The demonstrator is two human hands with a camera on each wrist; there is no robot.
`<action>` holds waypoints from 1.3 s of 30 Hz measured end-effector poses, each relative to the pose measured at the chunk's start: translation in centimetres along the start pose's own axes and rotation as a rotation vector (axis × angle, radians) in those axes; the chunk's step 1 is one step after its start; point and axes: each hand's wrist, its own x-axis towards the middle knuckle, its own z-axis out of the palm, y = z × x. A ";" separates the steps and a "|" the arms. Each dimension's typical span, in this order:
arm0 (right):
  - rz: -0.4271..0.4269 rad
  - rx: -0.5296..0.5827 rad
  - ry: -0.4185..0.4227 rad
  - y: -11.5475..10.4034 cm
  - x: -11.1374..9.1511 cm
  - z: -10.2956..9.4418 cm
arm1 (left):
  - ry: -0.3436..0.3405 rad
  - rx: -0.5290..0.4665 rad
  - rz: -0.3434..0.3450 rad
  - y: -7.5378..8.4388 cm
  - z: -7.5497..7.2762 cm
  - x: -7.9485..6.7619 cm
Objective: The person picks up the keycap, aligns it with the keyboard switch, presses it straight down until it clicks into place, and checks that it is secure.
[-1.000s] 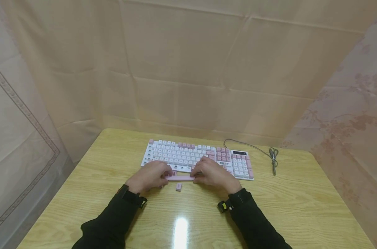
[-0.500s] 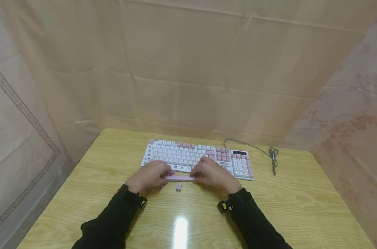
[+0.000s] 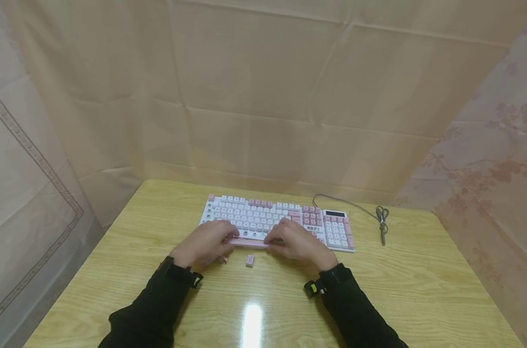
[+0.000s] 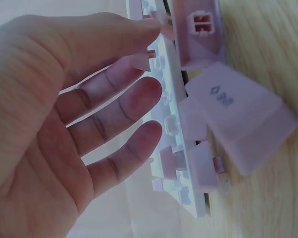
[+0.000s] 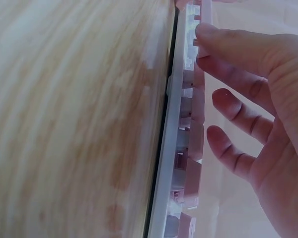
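A long pink spacebar keycap point(image 3: 248, 243) lies along the front edge of the white and pink keyboard point(image 3: 256, 220). At its left end my left hand point(image 3: 207, 243) pinches it with thumb and forefinger; the other fingers point(image 4: 144, 101) are spread loosely over the key rows. My right hand point(image 3: 296, 244) pinches the right end, thumb and forefinger point(image 5: 228, 67) close together above the front row. Loose pink keycaps lie on the wood before the keyboard: one printed keycap point(image 4: 243, 119), and one upturned keycap point(image 4: 201, 32) showing its stem socket.
Another view of the wooden table point(image 3: 376, 299) has a small pink keycap point(image 3: 250, 261) just in front of the spacebar. A grey cable point(image 3: 350, 200) runs from the keyboard's back to a tied bundle point(image 3: 382, 222) at the right. A beige cloth point(image 3: 263, 96) hangs behind the table.
The spacebar keycap has moved slightly away from me and to the left, up to the keyboard's front edge. My left hand has shifted a little left; my right hand has barely moved.
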 end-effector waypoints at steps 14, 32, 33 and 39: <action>0.015 -0.051 0.133 -0.4 0.7 -0.1 | 0.162 0.046 0.015 -0.7 -0.1 0.3; 0.099 -0.080 0.139 -0.5 1.3 1.1 | 0.225 0.076 0.013 -1.8 1.1 1.3; 0.094 -0.080 0.142 -0.4 1.4 1.0 | 0.226 0.078 0.014 -1.8 1.0 1.3; 0.104 -0.086 0.132 -0.4 1.6 0.8 | 0.220 0.068 -0.009 -1.8 0.9 1.3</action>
